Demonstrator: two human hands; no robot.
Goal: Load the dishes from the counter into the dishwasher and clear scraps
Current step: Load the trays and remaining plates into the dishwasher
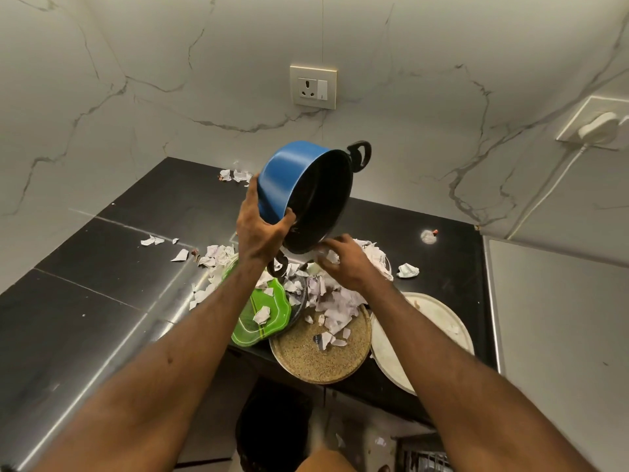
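On the far left of my view the black desk carries only loose paper scraps; a careless sweep of my forearm there could push them off the front edge.

Moving in, my left hand is clamped on the blue pot, thumb over the rim and fingers round the outer wall, holding it tilted above the desk with its mouth turned down and right. That grip sits low on one side, so I judge the pot could swing or slip and drop onto the green plate beneath.

My right hand is loosely curled at the pot's lower rim, fingertips on scraps; whether it pinches one I cannot tell. Raking too hard would scatter the heap.

Right again, the speckled plate and white plate both overhang the desk edge, so a knock could tip them to the floor.
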